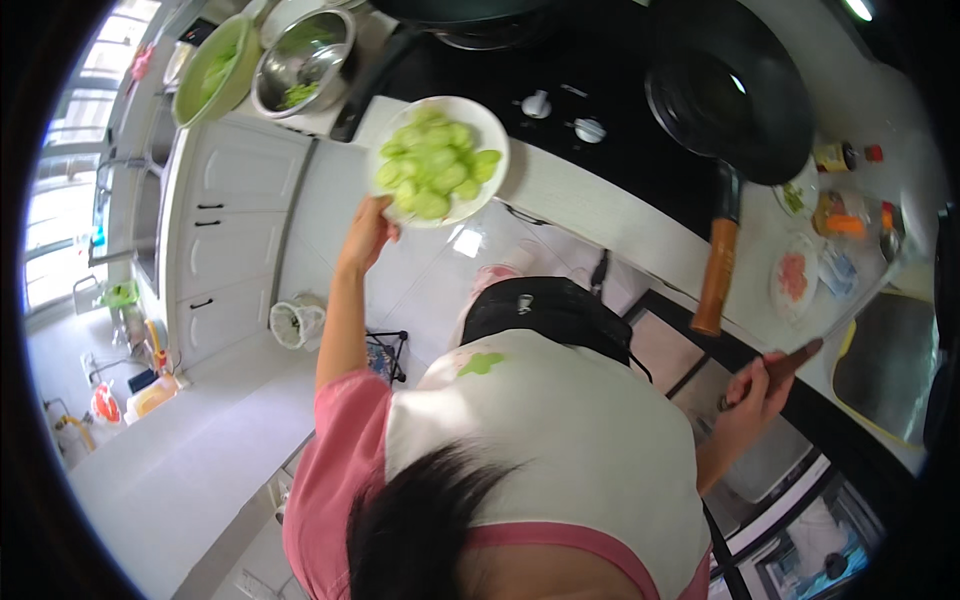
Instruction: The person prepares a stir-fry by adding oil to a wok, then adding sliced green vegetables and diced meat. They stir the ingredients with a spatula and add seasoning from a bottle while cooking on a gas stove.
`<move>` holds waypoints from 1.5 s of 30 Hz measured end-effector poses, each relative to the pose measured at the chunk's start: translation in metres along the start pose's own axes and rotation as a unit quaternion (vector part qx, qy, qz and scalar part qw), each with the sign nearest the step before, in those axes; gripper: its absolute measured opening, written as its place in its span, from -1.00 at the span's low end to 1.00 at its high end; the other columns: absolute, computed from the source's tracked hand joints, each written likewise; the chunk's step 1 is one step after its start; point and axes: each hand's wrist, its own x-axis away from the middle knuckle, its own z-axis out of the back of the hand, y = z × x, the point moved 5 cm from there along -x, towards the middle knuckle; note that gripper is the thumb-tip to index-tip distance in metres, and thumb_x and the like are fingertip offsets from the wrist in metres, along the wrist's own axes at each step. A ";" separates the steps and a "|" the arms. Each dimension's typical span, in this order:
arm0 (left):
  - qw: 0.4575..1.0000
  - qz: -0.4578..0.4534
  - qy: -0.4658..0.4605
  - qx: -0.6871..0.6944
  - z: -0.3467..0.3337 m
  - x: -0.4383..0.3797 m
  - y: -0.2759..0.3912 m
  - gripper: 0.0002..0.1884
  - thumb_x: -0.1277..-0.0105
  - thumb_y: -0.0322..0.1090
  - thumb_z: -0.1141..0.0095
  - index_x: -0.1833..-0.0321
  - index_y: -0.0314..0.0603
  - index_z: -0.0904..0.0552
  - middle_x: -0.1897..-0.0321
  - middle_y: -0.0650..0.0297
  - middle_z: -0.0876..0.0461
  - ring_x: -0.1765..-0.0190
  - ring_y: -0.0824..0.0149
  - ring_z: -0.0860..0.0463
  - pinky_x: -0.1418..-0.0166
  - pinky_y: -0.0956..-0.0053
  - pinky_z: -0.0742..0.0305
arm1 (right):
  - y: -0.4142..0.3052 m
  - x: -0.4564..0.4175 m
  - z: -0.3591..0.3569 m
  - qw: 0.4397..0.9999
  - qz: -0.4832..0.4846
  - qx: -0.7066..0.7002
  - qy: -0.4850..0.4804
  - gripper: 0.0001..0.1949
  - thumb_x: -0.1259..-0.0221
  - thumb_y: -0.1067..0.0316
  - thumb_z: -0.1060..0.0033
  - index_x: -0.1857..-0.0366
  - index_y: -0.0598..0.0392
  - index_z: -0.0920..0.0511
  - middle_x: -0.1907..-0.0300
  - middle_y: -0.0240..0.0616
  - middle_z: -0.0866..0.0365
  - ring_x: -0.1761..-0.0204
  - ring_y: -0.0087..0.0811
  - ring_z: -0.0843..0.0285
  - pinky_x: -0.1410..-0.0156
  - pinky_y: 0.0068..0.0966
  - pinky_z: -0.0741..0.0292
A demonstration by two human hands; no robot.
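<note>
My left hand (368, 232) grips the lower left rim of a white plate (491, 135), held up near the front edge of the counter. Pale green vegetable slices (435, 166) are heaped on the plate. At the right, my right hand (759, 394) is closed around the wooden handle (799, 361) of a cooking utensil. Its thin metal shaft points up and right; the far end is hard to make out. Nearby, a dark wok (731, 90) sits on the black stove, its wooden handle (718, 277) reaching over the counter edge.
Left of the stove stand a steel bowl (330, 82) and a green basin (240, 60), each holding greens. On the right are a plate of pink chopped food (792, 276), a small plate of green pieces (793, 199), and a cutting board (885, 375). A lined bin (298, 322) stands below.
</note>
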 end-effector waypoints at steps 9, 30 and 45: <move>0.996 -0.042 0.013 0.079 -0.087 0.103 0.048 -0.75 -0.38 -0.16 0.04 0.12 -0.22 -0.48 0.56 0.34 -0.55 0.70 0.54 -0.41 0.65 0.61 -0.35 | 0.011 -0.048 0.042 0.997 -0.006 -0.032 -0.065 -0.89 -0.22 0.55 -0.04 0.22 0.12 -0.41 0.63 -0.45 -0.28 0.75 -0.71 -0.09 0.65 -0.71 -0.10; 0.939 -0.229 0.142 0.215 0.091 0.216 0.143 -0.79 -0.37 -0.34 0.13 0.14 -0.38 -0.49 0.52 0.23 -0.62 0.60 0.51 -0.58 0.41 0.61 -0.58 | -0.094 0.092 -0.112 0.894 0.016 -0.072 -0.442 -0.82 -0.38 0.25 0.01 0.16 0.12 -0.37 0.68 -0.39 -0.27 0.78 -0.71 -0.03 0.69 -0.73 -0.02; 0.881 -0.298 0.315 0.187 0.548 0.219 0.219 -0.79 -0.34 -0.38 0.22 0.09 -0.42 -0.35 0.31 0.07 -0.58 0.36 0.31 -0.68 0.20 0.43 -0.70 | -0.100 0.469 -0.606 0.644 0.172 0.045 -0.744 -0.75 -0.39 0.14 -0.05 0.25 0.11 -0.39 0.63 -0.46 -0.36 0.71 -0.70 -0.22 0.64 -0.67 -0.19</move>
